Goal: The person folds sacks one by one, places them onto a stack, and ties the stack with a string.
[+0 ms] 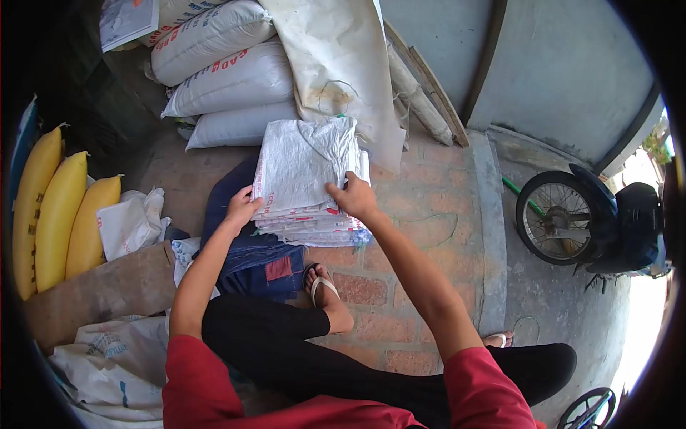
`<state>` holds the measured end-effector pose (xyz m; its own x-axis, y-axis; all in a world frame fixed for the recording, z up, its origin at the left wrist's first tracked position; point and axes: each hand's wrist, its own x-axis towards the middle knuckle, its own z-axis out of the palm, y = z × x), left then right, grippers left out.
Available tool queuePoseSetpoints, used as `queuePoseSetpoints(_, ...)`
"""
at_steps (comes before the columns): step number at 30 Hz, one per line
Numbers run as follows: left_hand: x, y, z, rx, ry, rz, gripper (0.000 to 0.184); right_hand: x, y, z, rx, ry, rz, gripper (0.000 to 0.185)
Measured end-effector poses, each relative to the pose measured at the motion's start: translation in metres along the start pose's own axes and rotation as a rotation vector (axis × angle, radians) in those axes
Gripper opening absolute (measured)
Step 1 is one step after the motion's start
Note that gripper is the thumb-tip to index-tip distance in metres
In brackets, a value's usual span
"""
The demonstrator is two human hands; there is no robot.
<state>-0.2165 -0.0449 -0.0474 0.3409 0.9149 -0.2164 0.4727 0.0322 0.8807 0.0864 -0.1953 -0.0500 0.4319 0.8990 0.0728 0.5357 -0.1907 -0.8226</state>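
Note:
A folded white woven sack (pixel 304 161) tops a stack of flattened sacks (pixel 314 230) with red and blue print, on the floor ahead of me. My left hand (pixel 244 209) pinches the near left corner of that top sack. At its right edge, my right hand (pixel 351 196) grips the sack with the thumb on top; the fingers' undersides are hidden. Dark blue denim (pixel 261 268) with a reddish patch lies beside and partly under the stack.
Full white sacks (pixel 229 82) are piled at the back beside a pale hanging sheet (pixel 325 50). Yellow sacks (pixel 61 214) stand left behind a wooden board (pixel 107 293). A motorbike (pixel 593 218) is parked at right. Bamboo and boards (pixel 425 93) lean on the wall.

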Motion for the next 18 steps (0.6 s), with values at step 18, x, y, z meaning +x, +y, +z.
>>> queuePoseSetpoints(18, 0.083, -0.03, -0.084, 1.102, -0.358, -0.2, 0.039, -0.055, 0.189, -0.085, 0.351, 0.064, 0.868, 0.033)
